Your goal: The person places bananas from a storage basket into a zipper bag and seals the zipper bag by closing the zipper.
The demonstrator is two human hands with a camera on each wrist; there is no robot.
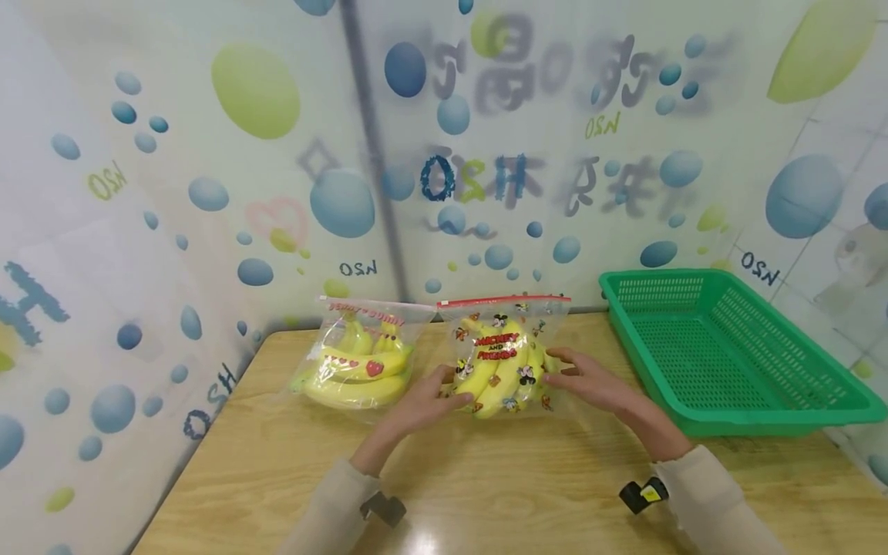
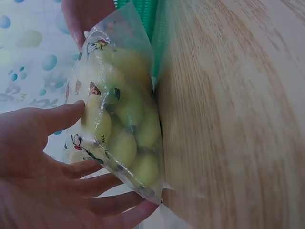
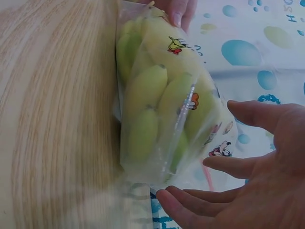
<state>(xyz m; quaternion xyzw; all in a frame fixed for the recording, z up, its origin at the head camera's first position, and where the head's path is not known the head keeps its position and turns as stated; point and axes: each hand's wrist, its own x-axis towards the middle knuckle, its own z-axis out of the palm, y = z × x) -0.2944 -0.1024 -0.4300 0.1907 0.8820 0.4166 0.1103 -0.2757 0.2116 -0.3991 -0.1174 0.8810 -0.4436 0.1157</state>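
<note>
A clear zip bag of bananas (image 1: 501, 362) with a red zip strip and cartoon prints lies on the wooden table. My left hand (image 1: 428, 402) is at its left side, the thumb and fingertips right at the plastic. In the left wrist view the left hand (image 2: 62, 176) has its fingers spread along the bag's edge. On the other side, my right hand (image 1: 590, 380) reaches to the bag with loosely extended fingers. The right wrist view shows the right hand (image 3: 248, 167) spread beside the bag (image 3: 162, 105). Through the plastic, several bananas show their tips.
A second zip bag of bananas (image 1: 357, 366) with a pale strip lies just left of the first. To the right stands a green plastic basket (image 1: 756, 416) with perforated sides. A printed curtain (image 1: 444, 139) hangs behind the wooden table (image 1: 486, 478).
</note>
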